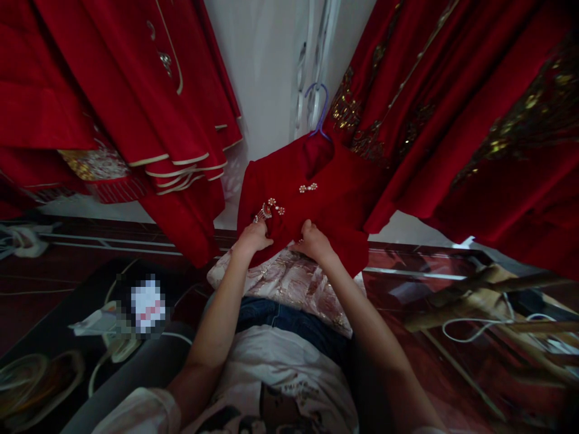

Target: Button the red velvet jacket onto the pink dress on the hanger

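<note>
A short red jacket (344,187) hangs in front of me on a blue-purple hanger (321,117). Pearl-like flower ornaments (308,188) decorate its front, and a tasselled brooch (266,211) is near its lower left. My left hand (257,236) is closed on the jacket's front just below the brooch. My right hand (315,242) grips the front lower right of the middle, thumb on top; the other fingers are mostly hidden by cloth. Pale pink patterned fabric (289,280) with gold threads lies under the jacket and across my lap.
Red garments (172,90) with cream edging hang on the left, and gold-embroidered ones (434,120) on the right. Behind is a white cabinet door (257,72). A dark surface (58,325) with cables stands at lower left; wooden pieces (488,289) lie at right.
</note>
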Demonstrator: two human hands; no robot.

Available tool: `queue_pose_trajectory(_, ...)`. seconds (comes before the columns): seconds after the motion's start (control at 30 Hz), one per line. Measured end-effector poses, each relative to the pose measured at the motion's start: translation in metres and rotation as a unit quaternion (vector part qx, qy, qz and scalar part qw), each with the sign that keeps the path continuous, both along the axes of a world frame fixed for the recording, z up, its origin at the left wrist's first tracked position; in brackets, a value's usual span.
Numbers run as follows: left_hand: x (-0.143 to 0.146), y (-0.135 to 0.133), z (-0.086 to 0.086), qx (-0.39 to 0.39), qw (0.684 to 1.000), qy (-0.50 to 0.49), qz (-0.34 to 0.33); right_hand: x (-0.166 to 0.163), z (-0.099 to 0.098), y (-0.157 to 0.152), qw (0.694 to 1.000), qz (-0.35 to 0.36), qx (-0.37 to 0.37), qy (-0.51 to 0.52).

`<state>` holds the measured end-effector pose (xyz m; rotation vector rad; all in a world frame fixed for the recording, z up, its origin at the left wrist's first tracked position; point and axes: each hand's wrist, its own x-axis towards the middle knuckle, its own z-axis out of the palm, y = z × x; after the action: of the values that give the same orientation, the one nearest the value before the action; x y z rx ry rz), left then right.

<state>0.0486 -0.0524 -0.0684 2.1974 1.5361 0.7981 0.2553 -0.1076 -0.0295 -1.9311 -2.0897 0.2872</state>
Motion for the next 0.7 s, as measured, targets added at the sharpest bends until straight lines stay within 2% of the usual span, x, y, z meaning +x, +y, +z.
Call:
queue_pose_trajectory(0.07,0.006,-0.006,0.008,0.024,0.999,0.018,0.026,-0.006,-0.005,0.001,0.999,-0.026,0.018,-0.017)
queue_pose_trajectory(0.13,0.015,-0.016,0.023,0.037,0.998,0.009,0.05,-0.003,-0.007,0.005,1.0,-0.018,0.02,0.007)
queue_pose_trajectory(0.23,0.03,-0.031,0.048,0.111,0.988,-0.077,0.081,0.012,-0.004,0.013,0.992,0.04,-0.028,0.114)
queue_pose_trajectory(0.3,0.04,-0.036,0.057,0.165,0.973,-0.138,0.083,0.023,0.0,0.017,0.974,0.081,-0.073,0.199)
queue_pose_trajectory(0.37,0.048,-0.036,0.054,0.164,0.972,-0.155,0.059,0.033,0.004,0.019,0.959,0.113,-0.082,0.248)
queue_pose_trajectory(0.47,0.054,-0.03,0.035,0.086,0.986,-0.143,-0.015,0.042,0.011,0.02,0.958,0.119,-0.033,0.258)
queue_pose_trajectory(0.57,0.055,-0.024,0.02,0.021,0.984,-0.162,-0.073,0.042,0.021,0.014,0.95,0.114,-0.009,0.291)
queue_pose_trajectory(0.7,0.05,-0.023,0.025,-0.009,0.977,-0.184,-0.105,0.029,0.031,0.005,0.908,0.138,-0.028,0.394)
